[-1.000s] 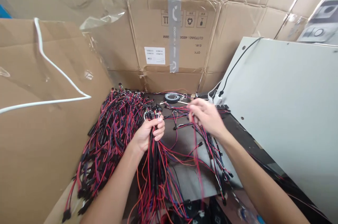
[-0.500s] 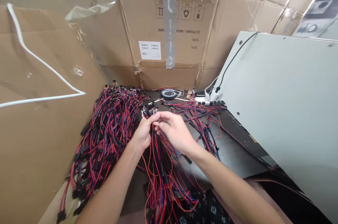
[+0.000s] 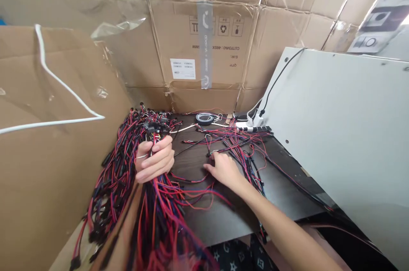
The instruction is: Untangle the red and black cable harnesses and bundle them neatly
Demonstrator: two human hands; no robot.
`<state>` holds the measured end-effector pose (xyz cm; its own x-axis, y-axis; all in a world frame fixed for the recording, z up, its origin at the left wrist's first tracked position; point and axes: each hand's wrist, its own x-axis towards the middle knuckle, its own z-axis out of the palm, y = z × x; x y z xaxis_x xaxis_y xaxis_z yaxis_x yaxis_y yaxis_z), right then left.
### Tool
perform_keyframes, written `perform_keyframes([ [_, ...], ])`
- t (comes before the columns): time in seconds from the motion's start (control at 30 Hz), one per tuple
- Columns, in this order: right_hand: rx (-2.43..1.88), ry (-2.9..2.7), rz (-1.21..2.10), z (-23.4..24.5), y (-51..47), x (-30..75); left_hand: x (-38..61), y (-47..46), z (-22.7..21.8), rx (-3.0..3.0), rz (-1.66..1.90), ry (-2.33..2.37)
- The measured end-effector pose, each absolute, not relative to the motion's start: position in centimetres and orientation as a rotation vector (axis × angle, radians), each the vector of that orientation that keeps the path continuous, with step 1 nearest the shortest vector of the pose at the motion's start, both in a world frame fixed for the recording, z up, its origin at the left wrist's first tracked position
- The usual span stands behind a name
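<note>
My left hand (image 3: 155, 158) is closed round a thick bundle of red, black and blue wires (image 3: 156, 215), holding it upright near its connector ends. The bundle hangs down over my left forearm. My right hand (image 3: 223, 167) rests on the dark table (image 3: 223, 215), fingers reaching toward loose wires (image 3: 236, 143) lying there; whether it grips one is unclear. A large heap of the same wires (image 3: 121, 164) lies to the left of my left hand.
Cardboard boxes (image 3: 204, 49) wall in the back and left. A grey-white panel (image 3: 345, 134) leans at the right. A roll of black tape (image 3: 206, 118) and a power strip (image 3: 252, 126) sit at the table's far edge.
My right hand has left the bundle and dropped to the table on the right. My left hand has carried the bundle leftward and closer to me.
</note>
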<state>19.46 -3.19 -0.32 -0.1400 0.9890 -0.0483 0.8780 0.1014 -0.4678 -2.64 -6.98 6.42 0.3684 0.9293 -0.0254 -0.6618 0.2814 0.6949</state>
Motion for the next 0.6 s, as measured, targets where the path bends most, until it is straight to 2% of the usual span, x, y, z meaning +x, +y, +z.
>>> perform_keyframes([
  [0.1,-1.898,-2.120,0.574,-0.6,-2.8,19.0,-3.9,-13.2,5.7,0.618,1.304,0.521],
  [0.2,-1.806,-2.112,0.676,-0.7,-2.0,19.7,-4.3,-15.0,5.1,0.611,1.323,0.520],
  [0.5,-1.466,-1.837,1.096,-1.0,-1.4,22.5,-6.3,-2.2,5.2,0.591,1.328,0.425],
  [0.6,-1.162,-1.623,1.229,-0.5,-1.9,22.3,-6.9,-0.9,4.9,0.584,1.331,0.393],
])
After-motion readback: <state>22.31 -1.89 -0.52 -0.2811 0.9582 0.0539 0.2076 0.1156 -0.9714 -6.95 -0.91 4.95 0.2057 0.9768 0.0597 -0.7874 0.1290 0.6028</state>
